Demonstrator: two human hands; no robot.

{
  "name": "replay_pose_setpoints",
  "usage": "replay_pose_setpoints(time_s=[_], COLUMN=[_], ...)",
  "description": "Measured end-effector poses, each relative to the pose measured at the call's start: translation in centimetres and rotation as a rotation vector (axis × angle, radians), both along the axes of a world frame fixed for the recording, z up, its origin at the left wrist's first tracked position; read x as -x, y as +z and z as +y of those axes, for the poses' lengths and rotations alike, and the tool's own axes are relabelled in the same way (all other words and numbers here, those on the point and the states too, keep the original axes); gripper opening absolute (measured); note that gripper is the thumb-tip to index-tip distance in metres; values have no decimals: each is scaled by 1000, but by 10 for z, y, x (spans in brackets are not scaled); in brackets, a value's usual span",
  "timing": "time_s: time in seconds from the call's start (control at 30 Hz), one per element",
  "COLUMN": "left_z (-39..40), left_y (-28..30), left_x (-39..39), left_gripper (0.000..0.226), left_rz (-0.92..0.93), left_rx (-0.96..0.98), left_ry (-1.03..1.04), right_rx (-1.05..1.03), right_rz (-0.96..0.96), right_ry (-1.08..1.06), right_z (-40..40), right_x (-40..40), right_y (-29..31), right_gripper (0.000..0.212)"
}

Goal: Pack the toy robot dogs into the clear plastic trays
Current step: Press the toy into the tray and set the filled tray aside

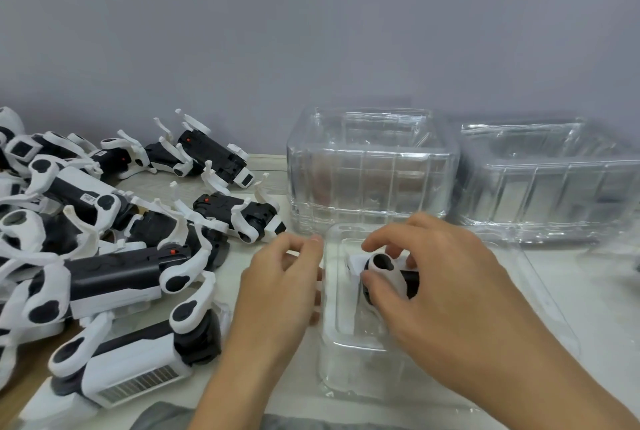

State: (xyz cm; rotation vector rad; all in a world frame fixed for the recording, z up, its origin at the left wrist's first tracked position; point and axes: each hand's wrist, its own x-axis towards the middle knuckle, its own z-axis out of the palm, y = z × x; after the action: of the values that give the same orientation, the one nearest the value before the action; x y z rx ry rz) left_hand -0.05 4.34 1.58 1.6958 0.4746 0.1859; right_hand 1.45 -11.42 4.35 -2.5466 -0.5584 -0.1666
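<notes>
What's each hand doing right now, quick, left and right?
Left hand: fingers curled on the left rim of the clear plastic tray, steadying it.
Right hand: grips the toy robot dog inside that tray.

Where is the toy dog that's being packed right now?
In the head view, the toy robot dog sits in the clear plastic tray at lower centre, under the right hand, with the left hand at the tray's left edge.

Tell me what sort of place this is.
Probably a toy packing bench: a heap of black-and-white plastic toy robot dogs, stacked clear plastic trays, and hands seating one dog in a tray.
</notes>
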Motion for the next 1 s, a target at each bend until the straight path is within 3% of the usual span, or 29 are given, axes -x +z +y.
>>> replay_pose_setpoints(time_s=[0.1, 0.23, 0.33, 0.43, 0.5, 0.63, 0.77, 0.9, 1.0], left_z=[-1, -1, -5, -12, -14, -4, 4, 3, 3], left_y=[2, 1, -2, -1, 0, -1, -6, -7, -6], left_x=[1, 0, 1, 5, 6, 0, -6, -7, -5], left_gripper=[23, 31, 38, 42, 59, 37, 31, 28, 24], left_rz=[-18, -49, -6, 18, 19, -43, -86, -103, -129], left_rx=[-23, 143, 288, 241, 98, 83, 91, 94, 65], left_ry=[-64, -132, -316, -530, -485, -256, -80, -8, -23], right_rx=[-1, -68, -173, -195, -185, -173, -44, 71, 131], right_rz=[-9, -97, -152, -135, -90, 13, 55, -44, 28], right_ry=[-1, -26, -22, 16, 60, 128, 114, 26, -132], right_z=[1, 1, 8, 18, 24, 27, 28, 16, -18], right_x=[0, -3, -1, 6, 9, 12, 14, 10, -5], right_y=[-1, 1, 4, 5, 5, 4, 5, 14, 27], right_gripper=[21, 26, 19, 27, 32, 28, 35, 34, 44])
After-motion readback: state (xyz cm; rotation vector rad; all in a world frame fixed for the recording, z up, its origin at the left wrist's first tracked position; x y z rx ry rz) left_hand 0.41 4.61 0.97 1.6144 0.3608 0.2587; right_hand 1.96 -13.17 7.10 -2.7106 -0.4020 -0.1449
